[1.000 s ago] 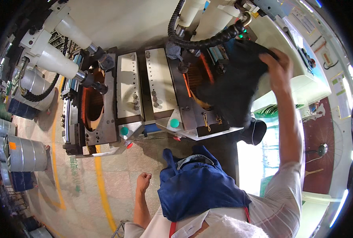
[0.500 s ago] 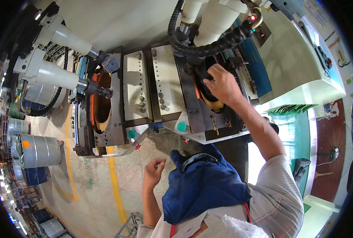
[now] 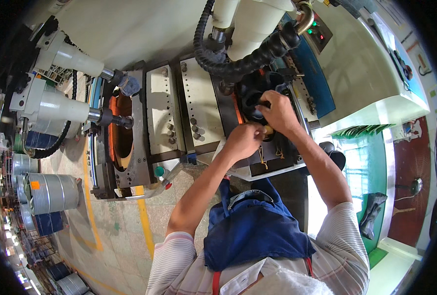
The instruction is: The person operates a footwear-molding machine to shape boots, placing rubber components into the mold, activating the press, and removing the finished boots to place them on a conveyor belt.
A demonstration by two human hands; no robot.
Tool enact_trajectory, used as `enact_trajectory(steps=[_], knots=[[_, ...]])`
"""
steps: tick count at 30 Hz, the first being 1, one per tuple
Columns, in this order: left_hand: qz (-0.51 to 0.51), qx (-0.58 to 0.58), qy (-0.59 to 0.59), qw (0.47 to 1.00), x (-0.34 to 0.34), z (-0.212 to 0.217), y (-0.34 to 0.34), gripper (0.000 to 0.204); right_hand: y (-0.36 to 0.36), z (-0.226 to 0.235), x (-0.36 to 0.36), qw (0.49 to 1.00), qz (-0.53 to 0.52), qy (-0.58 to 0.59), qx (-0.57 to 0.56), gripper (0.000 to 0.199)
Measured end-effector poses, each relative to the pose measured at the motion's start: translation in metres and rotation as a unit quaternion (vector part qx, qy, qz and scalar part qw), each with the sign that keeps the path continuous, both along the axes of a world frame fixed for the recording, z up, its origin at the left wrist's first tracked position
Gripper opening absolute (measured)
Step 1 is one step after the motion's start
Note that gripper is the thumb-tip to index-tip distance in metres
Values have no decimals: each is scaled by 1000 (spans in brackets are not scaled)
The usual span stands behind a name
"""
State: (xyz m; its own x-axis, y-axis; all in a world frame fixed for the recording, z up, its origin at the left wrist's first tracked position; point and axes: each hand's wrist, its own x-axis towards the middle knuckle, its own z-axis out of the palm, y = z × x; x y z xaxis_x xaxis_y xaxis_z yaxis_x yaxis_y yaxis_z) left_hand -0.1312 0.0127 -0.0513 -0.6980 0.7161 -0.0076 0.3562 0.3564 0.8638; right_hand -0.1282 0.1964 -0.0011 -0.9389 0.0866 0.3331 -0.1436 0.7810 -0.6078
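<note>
Right now, the black boot point(image 3: 251, 98) is sitting down in the right-hand mould station, directly under the fingers, so placing it looks largely done, while settling it appears unfinished with both hands working there. The right hand point(image 3: 279, 112) is curling nearly closed, thumb and fingertips pinching at the boot's near edge. Alongside, the left hand point(image 3: 248, 140) is bunching its fingers by the cavity's yellowish end; whether they're gripping anything, I cannot tell.

The boot is looking dark, pliable and slightly glossy, its mouth opening just beyond the right fingertips. Below the fingers, thin yellow cord loops point(image 3: 262, 156) are dangling over dark, flat metal. Above them, a ribbed black hose point(image 3: 260, 63) is bending round a smooth white cylinder point(image 3: 250, 34). Left of the fingers, a cream steel plate point(image 3: 202, 108) is showing its row of drilled holes; farther left, an orange-lined cavity point(image 3: 113, 130) is curving into a long oval beneath knobbly press heads point(image 3: 126, 121). Nearer the body, a creased blue apron point(image 3: 260, 236) is hanging softly.
</note>
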Motion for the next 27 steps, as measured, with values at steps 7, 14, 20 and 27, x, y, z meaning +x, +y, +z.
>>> enact_trajectory(steps=[7, 14, 20, 27], knots=[[-8, -101, 40, 994, -32, -36, 35, 28, 0, 27, -1, 994, 49, -92, 30, 27], [290, 134, -75, 945, -24, 17, -3, 45, -5, 4, 7, 989, 56, -73, 117, 34], [308, 42, -28, 950, -59, -15, -4, 50, -54, -21, 24, 995, 9, -20, 98, 20], [318, 150, -328, 877, -101, -38, -20, 37, -40, 9, -5, 988, -93, -20, 121, 55]])
